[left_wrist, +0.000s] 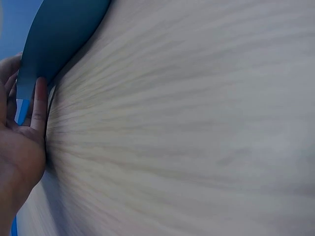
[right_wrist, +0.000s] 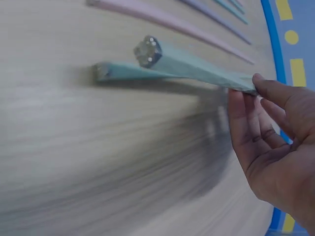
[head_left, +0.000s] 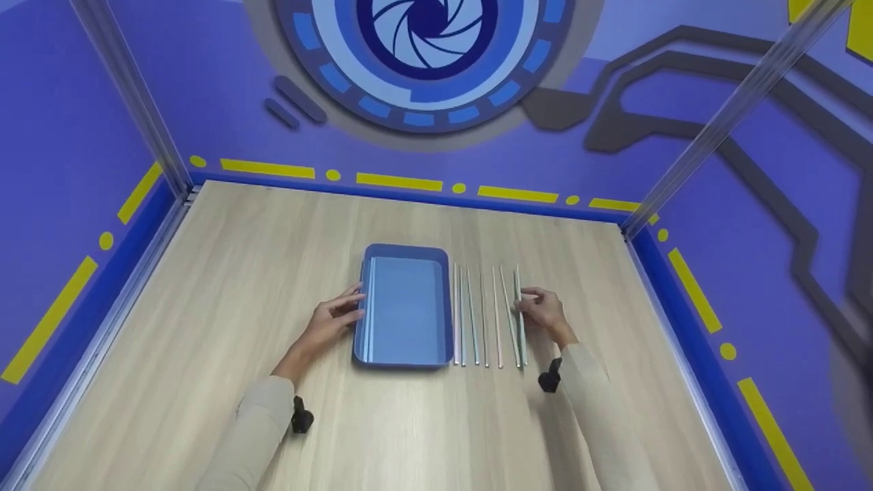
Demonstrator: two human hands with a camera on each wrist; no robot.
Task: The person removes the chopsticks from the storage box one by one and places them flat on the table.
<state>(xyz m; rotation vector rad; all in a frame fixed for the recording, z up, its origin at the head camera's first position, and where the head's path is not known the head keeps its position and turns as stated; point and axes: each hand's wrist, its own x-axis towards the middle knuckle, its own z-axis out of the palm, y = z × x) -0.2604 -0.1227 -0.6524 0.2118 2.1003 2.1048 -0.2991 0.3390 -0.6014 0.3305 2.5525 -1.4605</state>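
My right hand (head_left: 543,310) pinches a pale green chopstick (right_wrist: 192,68) between thumb and fingers. In the right wrist view, its silvery end is tilted up toward the camera. A second green chopstick (right_wrist: 130,72) lies just beneath it, partly hidden by the held one. My left hand (head_left: 332,319) is at the left side of a blue rectangular tray (head_left: 404,363). In the left wrist view, one straight finger (left_wrist: 39,105) lies along the outside of the tray wall, while other fingers reach the rim. Two pale lines run lengthwise inside the tray, by its left wall.
Several pastel chopsticks, among them a pink one (head_left: 498,320), lie roughly parallel on the wooden table (head_left: 286,232) right of the tray. Blue panels with yellow dashes (head_left: 399,181) enclose the table's back and sides. Metal posts (head_left: 709,136) stand at the back corners.
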